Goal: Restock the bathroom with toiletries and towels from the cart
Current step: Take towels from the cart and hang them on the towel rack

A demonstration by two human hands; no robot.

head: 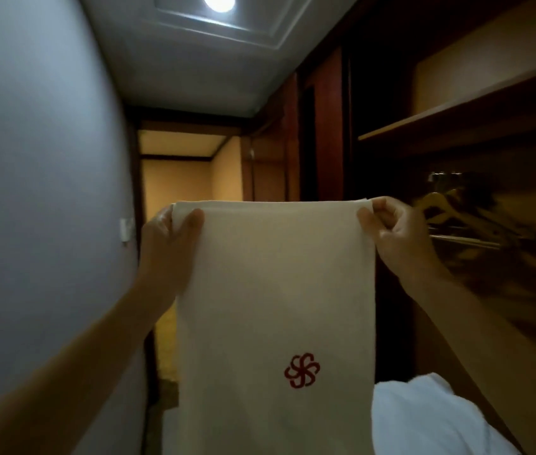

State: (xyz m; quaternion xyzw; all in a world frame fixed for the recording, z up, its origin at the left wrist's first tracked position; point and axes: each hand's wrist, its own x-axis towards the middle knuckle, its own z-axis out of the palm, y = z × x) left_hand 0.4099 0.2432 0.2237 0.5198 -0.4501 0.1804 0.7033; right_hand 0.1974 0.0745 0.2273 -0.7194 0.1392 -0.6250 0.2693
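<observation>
A narrow, dim passage runs ahead, with a pale grey-blue painted wall on the left, a round ceiling light overhead and a warm-lit doorway at the far end. On the right stands an open dark-wood wardrobe with a plank shelf. Below the shelf, light wooden coat hangers hang on a metal rail, blurred by motion.

The person holds a cream-white rectangular cloth towel up at arm's length in the middle of the passage. It hangs flat and straight down from its top edge. The left hand grips the top left corner, thumb laid over the front and fingers hidden behind the cloth. The right hand pinches the top right corner between thumb and curled fingers.

Holding both upper corners level lets the towel's own weight pull it smooth, so the person can check its width and see which face is out. The red embroidered pinwheel emblem faces the person low on the cloth. The top edge appears doubled, which suggests the towel is already folded at least once. This looks like the step of straightening or folding it before it goes to the bathroom.

A soft white bundle of fabric sits at the lower right beneath the right forearm; whether it is a towel or a robe, and what it rests on, cannot be told. No cart shows in view.
</observation>
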